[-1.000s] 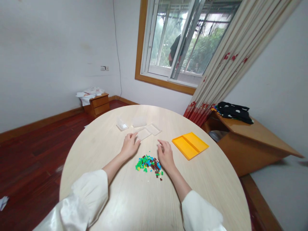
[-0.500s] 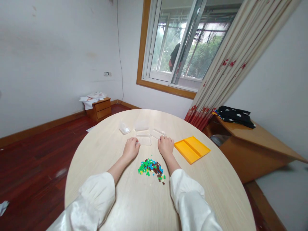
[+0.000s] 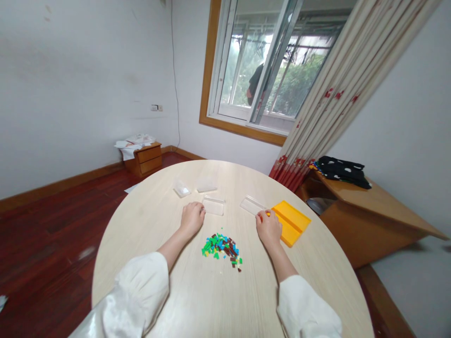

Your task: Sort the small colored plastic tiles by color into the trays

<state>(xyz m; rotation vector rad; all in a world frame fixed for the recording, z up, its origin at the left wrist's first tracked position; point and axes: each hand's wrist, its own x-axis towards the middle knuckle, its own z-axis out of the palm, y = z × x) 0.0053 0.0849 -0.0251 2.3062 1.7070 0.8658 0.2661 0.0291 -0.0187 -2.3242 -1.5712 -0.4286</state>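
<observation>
My left hand (image 3: 192, 219) rests on the table with its fingers curled at the left edge of a clear plastic box (image 3: 213, 206), gripping that edge. My right hand (image 3: 268, 228) is closed on the near right end of another shallow clear plastic box (image 3: 252, 205). It also lies against the left side of a yellow two-compartment tray (image 3: 291, 224); its fingertips are partly hidden. Between my forearms is a loose pile of small green, blue, brown and yellow building bricks (image 3: 221, 245).
Two more clear plastic containers stand farther back: one at the left (image 3: 182, 188), one in the middle (image 3: 206, 184). Everything sits on a round pale wooden table (image 3: 183, 291). A wooden desk (image 3: 380, 211) with dark folded cloth (image 3: 343, 171) is at the right. A person (image 3: 255, 84) is visible through the window.
My right hand has moved right with its clear box, up to the yellow tray, which shifted slightly. The clear box at my left hand has slid a little right; that hand stays nearly still.
</observation>
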